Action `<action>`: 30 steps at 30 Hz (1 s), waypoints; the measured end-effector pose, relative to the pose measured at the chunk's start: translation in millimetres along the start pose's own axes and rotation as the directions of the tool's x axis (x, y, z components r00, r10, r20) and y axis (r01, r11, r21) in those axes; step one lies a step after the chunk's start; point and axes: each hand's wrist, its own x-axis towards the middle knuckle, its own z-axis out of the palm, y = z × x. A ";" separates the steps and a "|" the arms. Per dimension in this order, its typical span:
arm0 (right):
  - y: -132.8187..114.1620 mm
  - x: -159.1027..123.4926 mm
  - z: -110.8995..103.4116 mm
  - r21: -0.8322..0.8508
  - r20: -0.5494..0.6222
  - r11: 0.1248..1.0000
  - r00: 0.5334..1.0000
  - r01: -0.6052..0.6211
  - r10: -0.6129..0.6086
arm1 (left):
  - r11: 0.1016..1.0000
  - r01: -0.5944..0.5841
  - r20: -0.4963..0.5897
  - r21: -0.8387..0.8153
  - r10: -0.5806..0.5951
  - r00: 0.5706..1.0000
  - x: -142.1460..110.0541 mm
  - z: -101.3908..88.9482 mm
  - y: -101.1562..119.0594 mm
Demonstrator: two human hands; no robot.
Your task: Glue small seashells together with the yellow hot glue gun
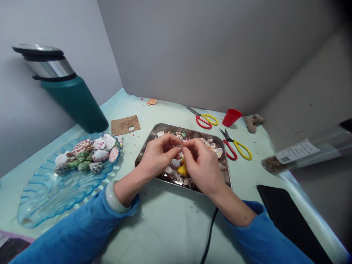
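Note:
Both hands meet above a metal tray that holds many small shells. My left hand is closed in a pinch, thumb against forefinger. My right hand pinches close beside it, fingertips nearly touching the left ones. A tiny, thin thing seems to lie between the fingertips, too small to make out. Beneath the hands, a yellow piece and white shells show in the tray; the hands hide part of its contents.
A blue shell-shaped dish with shells and a green bottle stand left. Behind lies a brown card. Two pairs of scissors, a red cup, a clear tube and a black flat object lie right. A black cable runs in front.

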 end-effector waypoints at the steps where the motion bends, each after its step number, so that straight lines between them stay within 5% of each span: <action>1: -0.1 -0.1 0.0 -0.001 0.002 1.000 1.000 0.003 -0.003 | 1.000 0.001 0.000 0.004 -0.001 1.000 -0.2 -0.1 0.3; 30: 0.4 -0.2 -0.7 -0.004 0.027 1.000 1.000 0.007 -0.007 | 0.998 0.053 0.011 0.041 -0.054 0.998 -1.3 -0.2 2.5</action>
